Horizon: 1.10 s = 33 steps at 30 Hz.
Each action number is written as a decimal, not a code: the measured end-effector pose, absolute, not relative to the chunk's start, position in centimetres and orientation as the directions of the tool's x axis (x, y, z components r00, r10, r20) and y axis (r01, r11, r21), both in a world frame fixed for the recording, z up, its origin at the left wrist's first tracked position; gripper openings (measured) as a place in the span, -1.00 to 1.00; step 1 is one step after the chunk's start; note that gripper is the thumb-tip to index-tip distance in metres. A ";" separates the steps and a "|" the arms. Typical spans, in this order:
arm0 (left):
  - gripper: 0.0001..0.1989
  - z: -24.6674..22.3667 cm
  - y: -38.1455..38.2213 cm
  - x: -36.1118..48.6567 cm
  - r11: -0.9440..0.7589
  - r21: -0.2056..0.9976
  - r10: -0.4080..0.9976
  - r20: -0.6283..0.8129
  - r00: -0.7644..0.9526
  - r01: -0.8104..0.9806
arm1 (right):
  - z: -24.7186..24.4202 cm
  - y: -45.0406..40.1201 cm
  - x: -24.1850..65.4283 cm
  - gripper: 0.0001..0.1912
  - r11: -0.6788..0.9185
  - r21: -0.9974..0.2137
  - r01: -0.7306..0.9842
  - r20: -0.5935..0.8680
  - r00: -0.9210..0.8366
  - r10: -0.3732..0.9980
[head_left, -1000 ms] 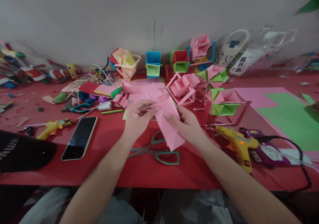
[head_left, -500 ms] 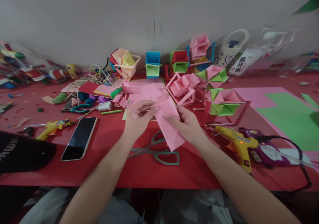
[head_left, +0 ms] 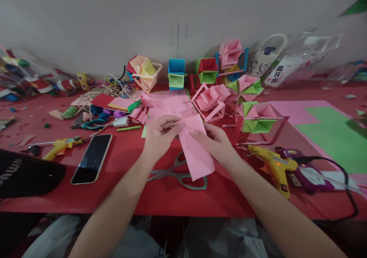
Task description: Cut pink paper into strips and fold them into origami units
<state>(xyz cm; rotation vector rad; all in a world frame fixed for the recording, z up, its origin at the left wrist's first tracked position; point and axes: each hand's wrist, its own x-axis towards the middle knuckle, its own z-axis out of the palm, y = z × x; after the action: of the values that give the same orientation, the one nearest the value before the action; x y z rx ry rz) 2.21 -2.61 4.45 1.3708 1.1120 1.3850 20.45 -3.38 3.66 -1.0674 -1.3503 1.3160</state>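
Note:
A folded strip of pink paper hangs between my hands above the red table. My left hand pinches its upper left edge between thumb and fingers. On its right edge, my right hand grips with the thumb on top and the fingers behind. Green-handled scissors lie beneath, partly hidden by the paper. Just behind my hands is a stack of pink sheets.
A phone and a yellow glue gun lie left, near a black container. Another yellow glue gun with a cable lies right. Folded paper models stand behind, and green paper lies far right.
The pink paper has swung slightly, and its lower end now reaches further down and shows wider over the scissors. My right hand has shifted a little to the right.

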 end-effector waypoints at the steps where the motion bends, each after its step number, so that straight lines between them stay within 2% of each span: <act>1: -0.71 4.4 -2.6 2.2 -0.214 0.977 0.977 0.214 -0.009 0.008 | 3.5 -3.3 20.5 -0.65 0.029 -0.998 -0.058 0.039 -0.195 0.980; 5: -0.67 4.2 -2.3 2.1 -0.122 0.992 0.990 0.123 0.065 -0.013 | 3.2 -2.8 20.6 -0.72 0.025 -0.990 -0.138 0.050 -0.179 0.983; 8: -0.64 4.1 -2.2 2.0 -0.051 0.998 0.992 0.054 0.117 -0.032 | 3.1 -2.6 20.7 -0.74 0.052 -0.995 -0.087 0.062 -0.120 0.991; 13: -0.69 4.2 -2.0 1.6 -0.029 1.000 0.992 0.029 0.119 -0.004 | 3.1 -2.5 20.7 -0.57 0.147 -0.986 0.072 0.144 -0.054 0.988; 18: -0.71 4.4 -1.9 1.5 0.011 1.000 0.993 -0.014 0.118 0.023 | 3.2 -2.3 20.8 -0.71 0.162 -0.985 0.051 0.161 -0.023 0.987; 24: -0.74 4.3 -1.9 1.5 -0.051 0.998 0.985 0.045 0.168 0.028 | 3.1 -2.2 21.0 -0.59 0.207 -0.975 0.077 0.208 0.007 0.978; 30: -0.73 4.0 -2.0 1.7 -0.066 0.998 0.987 0.063 0.151 0.016 | 3.1 -2.1 21.0 -0.71 0.218 -0.973 0.081 0.222 0.044 0.974; 33: -0.76 3.9 -2.0 1.8 -0.082 0.997 0.990 0.080 0.113 0.012 | 3.3 -2.2 21.1 -0.73 0.174 -0.984 0.036 0.172 -0.030 0.985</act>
<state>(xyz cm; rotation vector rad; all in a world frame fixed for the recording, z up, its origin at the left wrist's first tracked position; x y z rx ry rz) 1.76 -1.98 3.94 1.3325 1.0980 1.1760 21.09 -2.17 3.32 -1.0945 -1.3342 1.0804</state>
